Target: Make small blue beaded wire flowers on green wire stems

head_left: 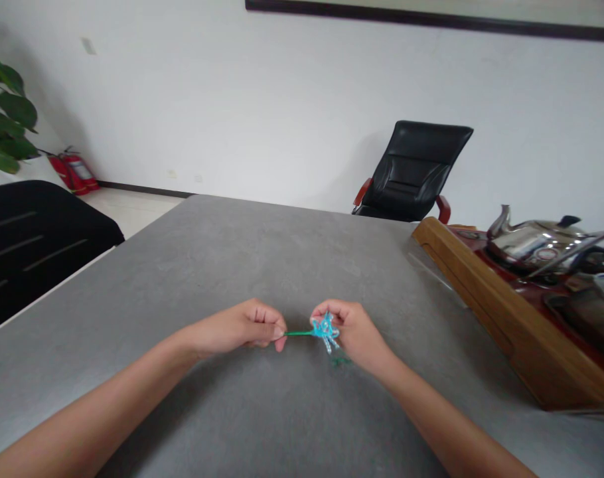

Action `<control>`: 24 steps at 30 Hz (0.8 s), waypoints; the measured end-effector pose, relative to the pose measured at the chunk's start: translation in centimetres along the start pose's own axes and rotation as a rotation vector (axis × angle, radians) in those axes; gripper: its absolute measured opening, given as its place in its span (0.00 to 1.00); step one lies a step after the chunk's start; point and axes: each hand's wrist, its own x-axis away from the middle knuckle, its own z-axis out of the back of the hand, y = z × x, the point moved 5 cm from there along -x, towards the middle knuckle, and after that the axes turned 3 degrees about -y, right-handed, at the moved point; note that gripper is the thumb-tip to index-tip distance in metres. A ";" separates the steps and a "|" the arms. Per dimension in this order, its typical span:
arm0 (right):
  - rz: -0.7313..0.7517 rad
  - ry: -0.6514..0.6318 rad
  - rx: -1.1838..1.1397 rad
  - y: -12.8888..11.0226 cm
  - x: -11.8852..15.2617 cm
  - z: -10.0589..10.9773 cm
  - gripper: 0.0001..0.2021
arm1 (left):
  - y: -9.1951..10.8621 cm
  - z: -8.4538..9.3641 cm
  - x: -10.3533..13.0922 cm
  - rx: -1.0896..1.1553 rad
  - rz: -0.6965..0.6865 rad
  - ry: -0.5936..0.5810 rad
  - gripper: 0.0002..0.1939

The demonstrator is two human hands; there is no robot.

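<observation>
Between both pinching hands runs a green stem [299, 333] with looped blue beadwork [324, 330].

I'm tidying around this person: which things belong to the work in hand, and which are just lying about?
In use:
- green stem, in the left hand
- blue beaded piece, in the right hand
- probably the blurred green bit

Lying about:
- metal kettle
- wooden tray

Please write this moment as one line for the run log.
left hand: pinches green stem | right hand: at blue beaded flower | both hands: above gray table
</observation>
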 end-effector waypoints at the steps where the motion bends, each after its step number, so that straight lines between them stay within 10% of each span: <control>1: -0.020 -0.005 -0.009 0.1 0.0 0.0 0.09 | 0.0 -0.2 0.0 -0.026 0.003 -0.031 0.17; 24: 0.187 0.064 0.267 -3.8 1.7 0.3 0.06 | -1.0 -0.1 -0.2 -0.370 0.052 -0.064 0.13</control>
